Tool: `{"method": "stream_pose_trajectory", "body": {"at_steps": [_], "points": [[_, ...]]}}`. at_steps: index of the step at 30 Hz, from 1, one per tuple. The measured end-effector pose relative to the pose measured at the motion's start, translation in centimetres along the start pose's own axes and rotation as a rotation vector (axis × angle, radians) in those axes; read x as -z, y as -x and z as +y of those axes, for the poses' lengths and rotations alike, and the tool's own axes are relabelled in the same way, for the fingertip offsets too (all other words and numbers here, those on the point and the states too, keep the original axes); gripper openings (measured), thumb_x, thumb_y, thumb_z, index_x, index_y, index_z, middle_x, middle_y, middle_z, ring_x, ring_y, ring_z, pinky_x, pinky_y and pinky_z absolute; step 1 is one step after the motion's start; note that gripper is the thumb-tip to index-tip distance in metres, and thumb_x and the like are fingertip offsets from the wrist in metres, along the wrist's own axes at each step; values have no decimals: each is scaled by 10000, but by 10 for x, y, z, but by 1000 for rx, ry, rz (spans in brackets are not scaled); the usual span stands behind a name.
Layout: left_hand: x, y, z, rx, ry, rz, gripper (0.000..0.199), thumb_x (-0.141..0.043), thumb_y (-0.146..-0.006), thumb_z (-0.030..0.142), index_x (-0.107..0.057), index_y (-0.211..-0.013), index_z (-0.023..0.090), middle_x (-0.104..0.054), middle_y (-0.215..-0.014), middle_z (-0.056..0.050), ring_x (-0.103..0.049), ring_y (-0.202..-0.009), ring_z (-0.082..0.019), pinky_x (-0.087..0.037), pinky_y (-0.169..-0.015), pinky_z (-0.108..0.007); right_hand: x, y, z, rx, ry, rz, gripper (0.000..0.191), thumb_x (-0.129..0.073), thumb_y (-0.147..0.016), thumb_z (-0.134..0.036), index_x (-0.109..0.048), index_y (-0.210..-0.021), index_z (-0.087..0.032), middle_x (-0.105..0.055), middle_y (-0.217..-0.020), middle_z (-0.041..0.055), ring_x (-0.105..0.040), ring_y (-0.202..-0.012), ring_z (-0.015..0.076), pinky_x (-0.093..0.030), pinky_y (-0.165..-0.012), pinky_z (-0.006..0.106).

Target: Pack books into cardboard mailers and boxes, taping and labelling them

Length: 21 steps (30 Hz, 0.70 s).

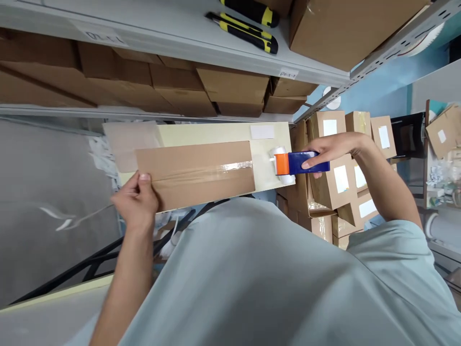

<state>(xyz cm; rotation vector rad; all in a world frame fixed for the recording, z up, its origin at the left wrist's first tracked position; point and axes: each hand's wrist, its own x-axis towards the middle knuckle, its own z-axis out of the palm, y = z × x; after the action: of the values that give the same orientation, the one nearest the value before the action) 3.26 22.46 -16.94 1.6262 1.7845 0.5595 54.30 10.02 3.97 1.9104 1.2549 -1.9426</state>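
Note:
A long flat cardboard box point(201, 178) lies on a narrow pale yellow board point(216, 132), with shiny clear tape running along its middle seam. My left hand point(139, 197) grips the box's left end, thumb on top and fingers curled at the edge. Beyond the box's right end, my right hand point(320, 151) is closed around a blue and orange tape dispenser point(302, 163). The dispenser's orange head sits by a white roll-like object point(284, 179) at the board's right end. A small white label point(262, 132) lies on the board's far edge.
Above the board, a metal shelf point(162, 38) carries two yellow-black utility knives point(248, 33) and a carton point(345, 33). Brown boxes point(234, 86) fill the level below. Stacked labelled cartons point(324, 182) stand at right. A translucent sheet point(129, 142) lies at the board's left end.

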Motion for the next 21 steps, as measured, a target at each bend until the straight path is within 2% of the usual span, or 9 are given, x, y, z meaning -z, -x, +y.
{"method": "stream_pose_trajectory", "body": {"at_steps": [2, 4, 8, 11, 14, 19, 21], "points": [[0, 0, 3, 13, -22, 3, 461, -557, -1042, 332, -811, -1321, 69, -858, -1237, -80, -778, -1162, -292, -601, -1120, -420, 4, -4, 21, -6, 29, -28, 540, -916, -865, -682, -780, -903, -161, -791, -809, 32, -729, -750, 153, -546, -691, 276], [-1, 1, 6, 12, -22, -4, 447, -545, -1042, 337, -820, -1295, 92, -861, -1181, -62, -776, -1086, -268, -613, -1085, -399, 1, -17, 32, 18, 13, -58, 581, -907, -854, -722, -786, -907, -155, -788, -797, 32, -724, -733, 155, -550, -685, 277], [-2, 1, 6, -14, -22, 18, 412, -553, -1022, 329, -824, -1221, 92, -844, -1081, -48, -740, -949, -231, -631, -996, -374, -16, -52, 30, 25, 43, -101, 625, -845, -906, -767, -790, -884, -145, -774, -750, 50, -719, -695, 182, -544, -677, 301], [-3, 1, 4, -59, -40, 22, 428, -547, -1027, 343, -823, -1222, 79, -838, -1070, -52, -729, -944, -231, -625, -962, -359, -34, -73, 18, -38, 297, 13, 559, -773, -1023, -670, -791, -885, -128, -773, -754, 92, -753, -751, 238, -539, -719, 334], [-3, 0, 4, -66, -73, 39, 438, -547, -1025, 335, -822, -1234, 65, -840, -1067, -65, -740, -979, -250, -615, -980, -362, -55, -85, 1, -90, 531, 188, 467, -780, -1047, -563, -806, -986, -101, -814, -886, 174, -801, -926, 335, -549, -793, 372], [-1, 3, 7, -75, -135, 30, 422, -535, -1039, 390, -829, -1153, 108, -830, -953, -53, -755, -981, -289, -621, -943, -375, -97, -103, -25, -101, 615, 277, 401, -661, -1120, -468, -798, -1231, -107, -828, -1234, 264, -798, -1160, 407, -595, -933, 449], [0, 4, 3, -94, -137, 19, 474, -504, -1059, 425, -825, -1207, 110, -848, -1013, -96, -777, -1013, -314, -627, -949, -400, -111, -110, -29, -155, 642, 339, 343, -647, -1124, -384, -790, -1281, -115, -796, -1360, 278, -779, -1247, 415, -601, -978, 467]]}}
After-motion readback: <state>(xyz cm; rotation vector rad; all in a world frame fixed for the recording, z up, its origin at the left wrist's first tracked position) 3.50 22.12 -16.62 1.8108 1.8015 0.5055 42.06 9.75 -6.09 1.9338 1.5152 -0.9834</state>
